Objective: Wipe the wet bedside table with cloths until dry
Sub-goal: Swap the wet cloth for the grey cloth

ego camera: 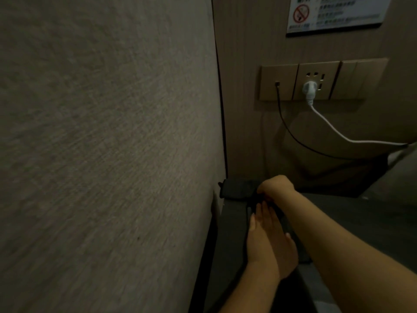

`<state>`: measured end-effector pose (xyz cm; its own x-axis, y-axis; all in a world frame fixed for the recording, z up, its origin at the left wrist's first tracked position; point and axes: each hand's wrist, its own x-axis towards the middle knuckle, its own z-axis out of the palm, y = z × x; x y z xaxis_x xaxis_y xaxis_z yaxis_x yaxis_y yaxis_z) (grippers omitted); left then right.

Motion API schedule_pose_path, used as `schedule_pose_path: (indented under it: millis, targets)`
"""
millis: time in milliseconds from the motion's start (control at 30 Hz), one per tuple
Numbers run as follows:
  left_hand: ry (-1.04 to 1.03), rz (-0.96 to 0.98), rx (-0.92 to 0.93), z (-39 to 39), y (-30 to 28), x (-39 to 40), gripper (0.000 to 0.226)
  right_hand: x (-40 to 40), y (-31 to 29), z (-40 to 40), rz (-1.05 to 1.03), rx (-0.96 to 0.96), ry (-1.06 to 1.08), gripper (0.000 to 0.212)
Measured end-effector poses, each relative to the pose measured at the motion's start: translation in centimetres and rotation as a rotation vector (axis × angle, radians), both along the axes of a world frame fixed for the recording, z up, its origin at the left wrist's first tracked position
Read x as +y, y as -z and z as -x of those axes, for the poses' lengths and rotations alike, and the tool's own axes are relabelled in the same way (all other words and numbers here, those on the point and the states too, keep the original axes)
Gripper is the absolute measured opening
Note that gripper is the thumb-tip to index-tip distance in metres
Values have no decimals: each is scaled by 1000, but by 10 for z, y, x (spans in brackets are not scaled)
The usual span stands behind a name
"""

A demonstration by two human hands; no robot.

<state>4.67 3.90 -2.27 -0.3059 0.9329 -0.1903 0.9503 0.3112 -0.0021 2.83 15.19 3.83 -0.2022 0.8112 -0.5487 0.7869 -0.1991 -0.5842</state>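
The dark bedside table [361, 213] fills the lower right, dim and hard to read. A dark cloth [239, 188] lies at its far left corner, against the wall. My right hand [276, 186] reaches across from the right and is shut on the near end of that cloth. My left hand [268, 240] lies flat, fingers together and pointing away, pressing on a dark strip of cloth [286, 224] that runs along the table's left part. Whether the two dark pieces are one cloth I cannot tell.
A fabric-covered panel [101, 143] stands close on the left. On the wooden wall behind are a socket panel [316, 81] with a white plug [309, 89] and cable, a black cable [291, 134], and a no-smoking notice [334, 12].
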Motion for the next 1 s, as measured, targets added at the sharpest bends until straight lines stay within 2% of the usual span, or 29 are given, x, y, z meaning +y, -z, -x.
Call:
schedule_pose_path:
  millis: [167,267,400,500,567,667,833,1000]
  targets:
    - [11,40,26,-6,4,1,74,2,3,-11,-54,-72,25,18]
    - [-12,17,0,-8,-5,-4,69,0,-2,-15,-94,-78,4,19]
    - [-45,-97,-130,-7,-4,-9,67,-21,-10,-36,-411,62,-77,12]
    - [-39,-138,-269,2,-5,-13,72,-57,-6,-70,-677,124,-228,22]
    - [-23,-84,-200,8,-6,-17,77,-80,5,-91,-678,69,-453,30]
    - [-32,3,-15,18,-11,-23,79,-94,25,-100,-564,65,-747,53]
    - [-52,39,-7,36,-22,-30,75,-88,31,-81,-562,99,-752,51]
    - [5,-8,-30,15,-21,-32,67,-82,37,-104,-674,69,-775,49]
